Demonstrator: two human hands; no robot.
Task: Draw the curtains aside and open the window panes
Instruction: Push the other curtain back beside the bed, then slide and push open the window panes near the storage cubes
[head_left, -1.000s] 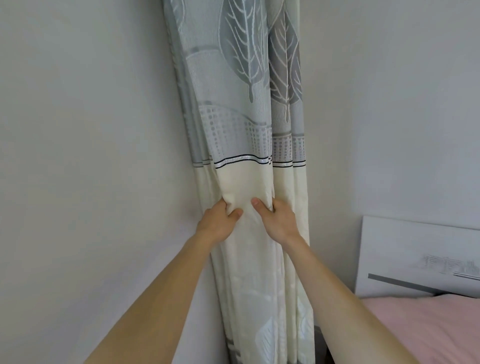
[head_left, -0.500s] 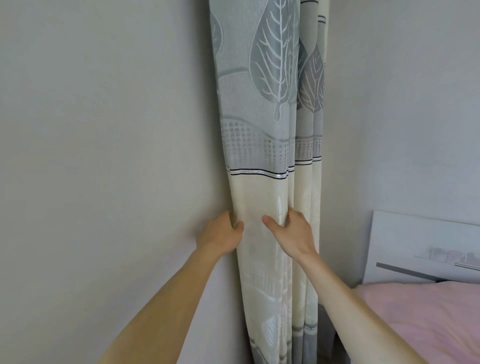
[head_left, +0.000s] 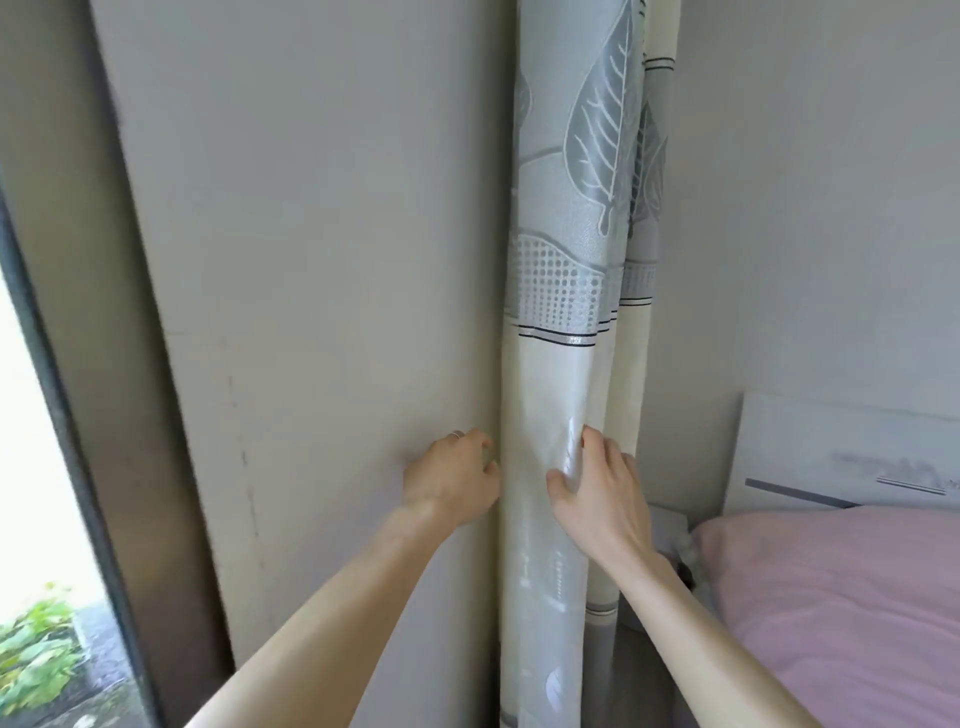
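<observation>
Curtain (head_left: 566, 364) bunched into a narrow column at frame centre, pressed into the wall corner. Left hand (head_left: 449, 480) at its left edge, fingers loosely curled, touching but gripping nothing visible; ring on one finger. Right hand (head_left: 597, 486) spread flat against the folds, thumb pinning fabric, probably to keep the bundle compact. Window frame (head_left: 78, 389) exposed at left edge, foliage beyond. Panes apparently not yet opened. Pink bed (head_left: 841, 597) lower right.
</observation>
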